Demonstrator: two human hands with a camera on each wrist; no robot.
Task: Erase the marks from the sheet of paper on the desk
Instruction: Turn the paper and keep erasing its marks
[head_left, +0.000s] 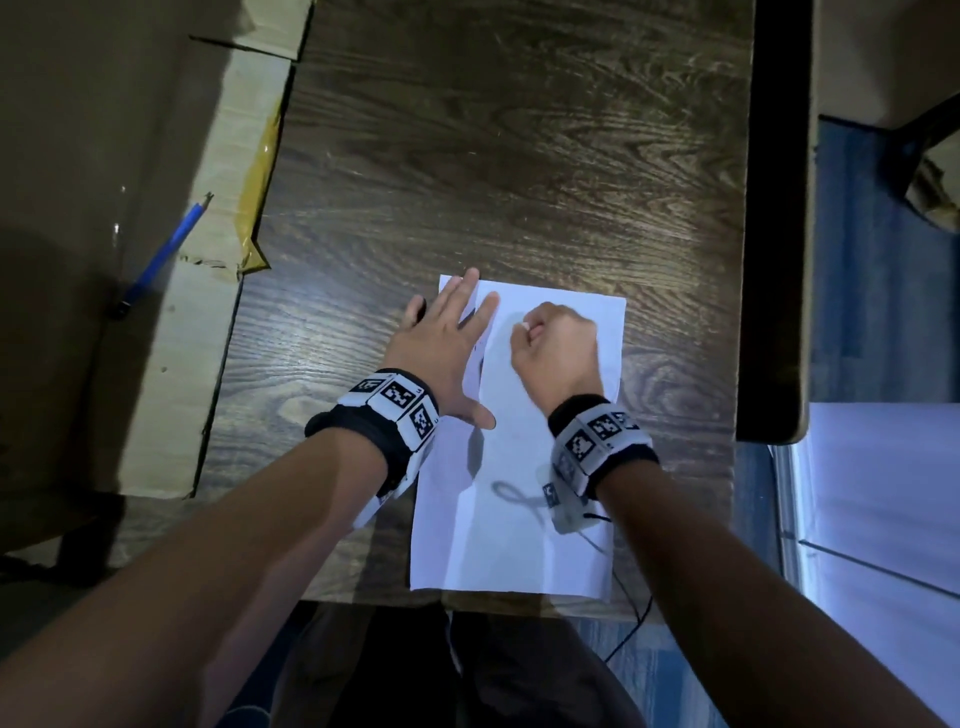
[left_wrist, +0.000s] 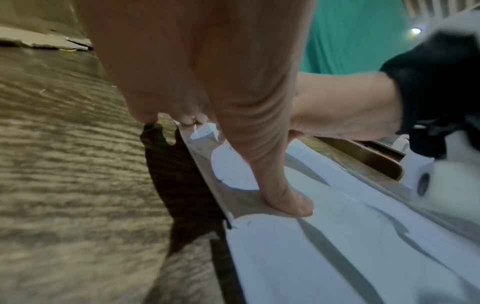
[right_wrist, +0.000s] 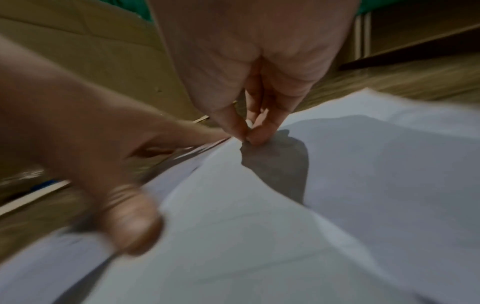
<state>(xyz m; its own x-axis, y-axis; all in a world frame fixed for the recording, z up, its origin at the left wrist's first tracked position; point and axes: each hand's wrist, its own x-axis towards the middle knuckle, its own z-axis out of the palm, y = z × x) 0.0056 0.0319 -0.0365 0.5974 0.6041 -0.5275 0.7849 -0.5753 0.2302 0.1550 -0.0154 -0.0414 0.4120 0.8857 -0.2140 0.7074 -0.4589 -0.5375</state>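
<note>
The desk (head_left: 519, 156) was dark brown wood with a strong pale grain, lit from above so that a sheen lay across its top. To its left stood flattened cardboard (head_left: 171, 338) with yellow tape (head_left: 260, 176) along one edge (a blue pencil (head_left: 166, 254) lay on it). On the right, a blue patterned floor (head_left: 857, 291) showed. A green cloth (left_wrist: 350, 37) hung behind.

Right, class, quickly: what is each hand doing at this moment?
Left hand: open, fingers spread flat, pressing the sheet of paper down.
Right hand: closed, fingertips pinching a small white eraser against the sheet.
</note>
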